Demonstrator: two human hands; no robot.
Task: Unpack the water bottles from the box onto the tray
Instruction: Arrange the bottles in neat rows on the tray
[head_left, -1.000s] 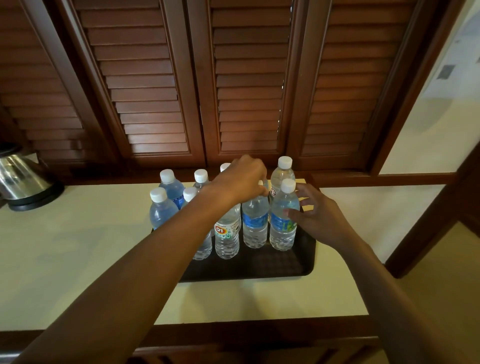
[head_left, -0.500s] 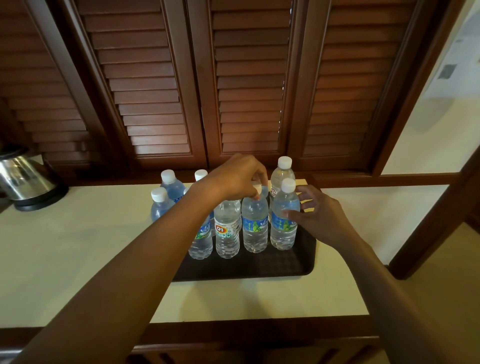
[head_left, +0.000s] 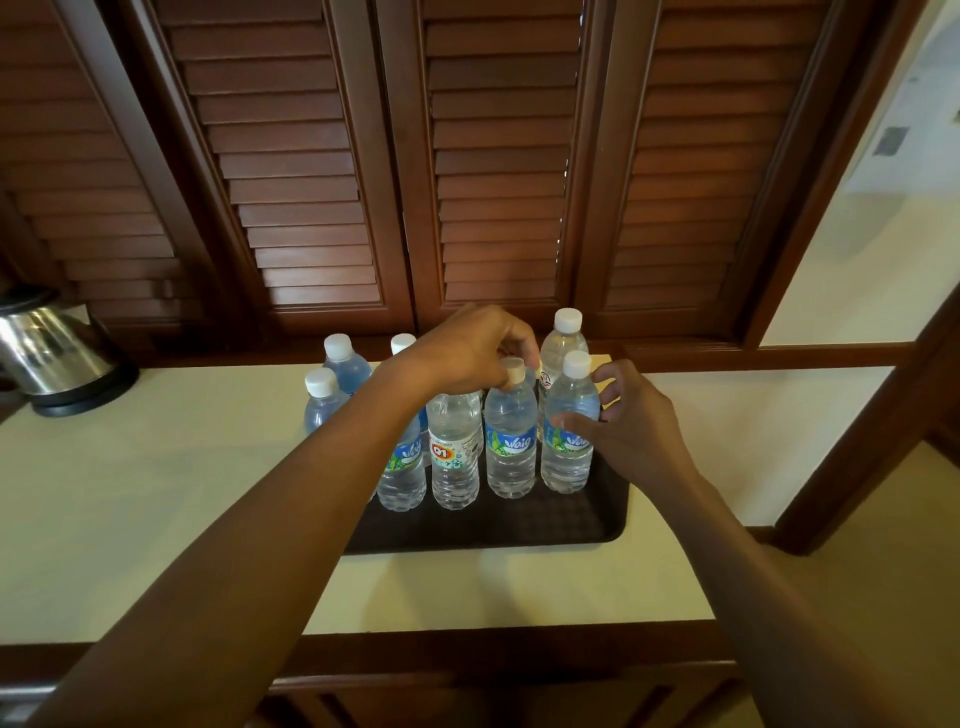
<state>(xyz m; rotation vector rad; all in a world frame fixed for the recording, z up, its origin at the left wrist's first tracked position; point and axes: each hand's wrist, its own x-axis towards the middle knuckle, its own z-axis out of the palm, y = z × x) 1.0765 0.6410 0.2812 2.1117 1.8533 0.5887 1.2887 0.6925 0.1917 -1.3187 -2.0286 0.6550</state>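
Several water bottles with white caps stand upright on a dark tray on the cream counter. My left hand reaches over them and pinches the cap of a blue-labelled bottle in the front row. My right hand touches the side of the rightmost front bottle, thumb on its label, fingers spread behind it. A bottle with a red and orange label stands left of the pinched one. Two blue-tinted bottles stand at the tray's back left. No box is in view.
A steel electric kettle sits on its base at the counter's far left. Dark wooden louvred shutters rise right behind the tray. The counter ends at a wooden front edge, and a doorway frame stands at the right.
My left hand has shifted from above the bottles to pinching the cap of the front blue-labelled bottle. My right hand moved in slightly against the rightmost bottle. The bottles now show their labels.
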